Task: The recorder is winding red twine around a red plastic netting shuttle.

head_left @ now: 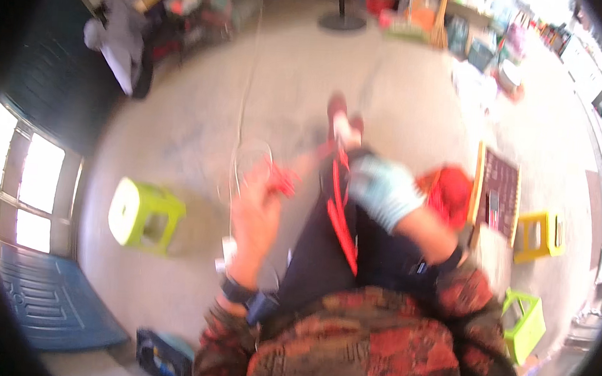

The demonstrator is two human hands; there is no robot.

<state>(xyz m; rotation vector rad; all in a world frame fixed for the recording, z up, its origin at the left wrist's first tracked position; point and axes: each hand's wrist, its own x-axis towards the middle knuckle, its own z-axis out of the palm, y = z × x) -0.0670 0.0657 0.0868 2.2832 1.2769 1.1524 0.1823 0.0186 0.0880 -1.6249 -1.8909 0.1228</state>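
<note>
My bare left hand (254,216) is raised left of my knees, its fingers closed on a tangle of thin red cord (283,180). The cord stretches from there toward my knees, blurred by motion. My right hand (383,192), in a pale blue and white glove, is over my right thigh; its fingers are smeared, so their grip does not show. Beside that glove, red straps (340,226) run along my dark trousers (311,247). Just right of the gloved hand is a bright red bundle (450,190), partly covered by my right forearm.
A lime green stool (149,214) stands at left, with a yellow stool (539,237) and another green stool (523,326) at right. Nearby is a dark board (499,190) with a phone-like object on it. A white cable (241,122) crosses the floor. Clutter lines the far side.
</note>
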